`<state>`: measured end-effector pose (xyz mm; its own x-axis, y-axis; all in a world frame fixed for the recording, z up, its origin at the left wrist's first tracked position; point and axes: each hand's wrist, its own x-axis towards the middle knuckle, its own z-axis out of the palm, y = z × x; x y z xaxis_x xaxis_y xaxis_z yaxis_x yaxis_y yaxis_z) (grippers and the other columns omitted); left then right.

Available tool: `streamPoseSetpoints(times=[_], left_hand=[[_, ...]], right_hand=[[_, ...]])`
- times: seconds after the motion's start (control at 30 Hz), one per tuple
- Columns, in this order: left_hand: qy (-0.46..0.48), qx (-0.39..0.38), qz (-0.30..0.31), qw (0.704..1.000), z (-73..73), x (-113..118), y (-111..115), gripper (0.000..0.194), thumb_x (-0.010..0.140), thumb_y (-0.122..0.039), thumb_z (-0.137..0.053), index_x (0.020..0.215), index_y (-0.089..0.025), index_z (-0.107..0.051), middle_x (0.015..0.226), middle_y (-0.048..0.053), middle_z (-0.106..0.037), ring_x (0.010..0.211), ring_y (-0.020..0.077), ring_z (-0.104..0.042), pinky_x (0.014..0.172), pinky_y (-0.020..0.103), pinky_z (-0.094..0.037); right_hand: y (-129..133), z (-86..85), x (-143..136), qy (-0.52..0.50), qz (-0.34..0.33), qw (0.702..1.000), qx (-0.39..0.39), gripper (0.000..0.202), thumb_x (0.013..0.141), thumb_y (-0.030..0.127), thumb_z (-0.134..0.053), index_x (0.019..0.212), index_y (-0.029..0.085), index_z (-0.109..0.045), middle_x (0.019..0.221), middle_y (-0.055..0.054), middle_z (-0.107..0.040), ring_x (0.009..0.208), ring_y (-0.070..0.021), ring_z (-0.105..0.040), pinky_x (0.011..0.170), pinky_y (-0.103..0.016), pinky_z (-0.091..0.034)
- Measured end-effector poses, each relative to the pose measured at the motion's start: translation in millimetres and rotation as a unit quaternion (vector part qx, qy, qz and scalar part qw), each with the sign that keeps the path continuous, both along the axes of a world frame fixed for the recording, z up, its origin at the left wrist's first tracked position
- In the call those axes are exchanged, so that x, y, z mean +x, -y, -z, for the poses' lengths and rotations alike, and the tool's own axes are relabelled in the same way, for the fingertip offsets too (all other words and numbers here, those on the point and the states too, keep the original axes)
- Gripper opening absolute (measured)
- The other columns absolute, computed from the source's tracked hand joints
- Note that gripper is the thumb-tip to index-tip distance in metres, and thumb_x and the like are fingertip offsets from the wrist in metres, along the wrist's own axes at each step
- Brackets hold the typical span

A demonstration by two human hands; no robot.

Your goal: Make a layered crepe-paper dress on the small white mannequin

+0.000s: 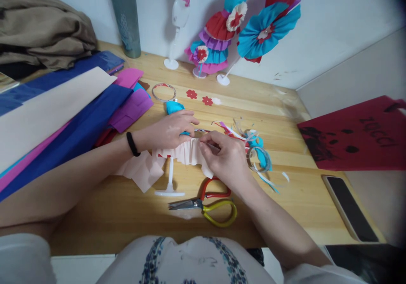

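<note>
The wooden tabletop (301, 205) meets the wall (152, 17) at the back, and its near edge runs just in front of the person's shirt (177, 260). On the left, long folded paper sheets (53, 119) reach in as far as the left forearm; on the right, a stretch of wood lies between the right forearm and a phone (352, 208) near the table's end. Scissors (198, 203) with one red and one yellow handle lie just in front of the right hand (226, 157), blades pointing left. Beyond the hands are a thin hoop (153, 92) and two red flower cutouts (191, 94).

The grey-green bottle (127, 26), the brown cloth (47, 30) and the red bag (358, 140) are cut off by the picture's borders, as is the top of the tiered paper dress (215, 42). Paper scraps (226, 128) partly disappear behind the right hand. How the turquoise paper piece (174, 107) connects to what lies under the left hand (176, 129) is hidden.

The pale pink crepe-paper strip (190, 153) hangs in gathers below the fingers, across the upper end of a white stand (170, 176). The right thumb and forefinger pinch the strip's upper edge. The left fingers, bent over that same edge, lie just beside them; whether they grip it cannot be told.
</note>
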<state>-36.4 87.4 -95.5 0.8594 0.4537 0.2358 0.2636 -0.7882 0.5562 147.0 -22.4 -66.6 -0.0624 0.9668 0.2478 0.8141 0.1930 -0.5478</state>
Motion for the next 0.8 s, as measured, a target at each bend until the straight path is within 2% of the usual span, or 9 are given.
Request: streamPoseSetpoints(times=[0.33, 0.53, 0.8], left_hand=[[-0.023, -0.013, -0.006, 1.0, -6.3, 0.1, 2.7, 0.023, 0.094, -0.018, -0.054, 0.093, -0.018, -0.077, 0.138, 0.009, -0.065, 0.143, 0.026, -0.044, 0.12, 0.049, -0.036], [-0.026, -0.02, -0.008, 0.999, -6.5, 0.5, 3.4, 0.024, 0.095, -0.017, -0.052, 0.091, -0.016, -0.076, 0.139, 0.011, -0.064, 0.145, 0.0272, -0.042, 0.121, 0.05, -0.035], [-0.009, 0.008, -0.004, 1.0, -3.8, 1.2, 2.3, 0.023, 0.095, -0.019, -0.054, 0.092, -0.019, -0.076, 0.134, 0.01, -0.067, 0.14, 0.0269, -0.048, 0.118, 0.051, -0.04]], right_hand=[[-3.2, 3.0, -0.4, 0.034, 0.052, 0.998, 0.004, 0.017, 0.082, 0.028, -0.058, 0.089, 0.02, -0.071, 0.068, -0.005, -0.071, 0.059, -0.0203, -0.067, 0.061, -0.031, -0.048], [0.1, -1.1, -2.6, 0.038, 0.054, 0.998, -0.017, 0.018, 0.083, 0.029, -0.058, 0.09, 0.019, -0.071, 0.07, -0.006, -0.073, 0.061, -0.0211, -0.068, 0.061, -0.031, -0.049], [1.5, -4.0, -2.9, 0.023, 0.045, 0.998, -0.04, 0.023, 0.083, 0.029, -0.056, 0.097, 0.018, -0.07, 0.067, -0.005, -0.071, 0.056, -0.0189, -0.064, 0.057, -0.029, -0.047]])
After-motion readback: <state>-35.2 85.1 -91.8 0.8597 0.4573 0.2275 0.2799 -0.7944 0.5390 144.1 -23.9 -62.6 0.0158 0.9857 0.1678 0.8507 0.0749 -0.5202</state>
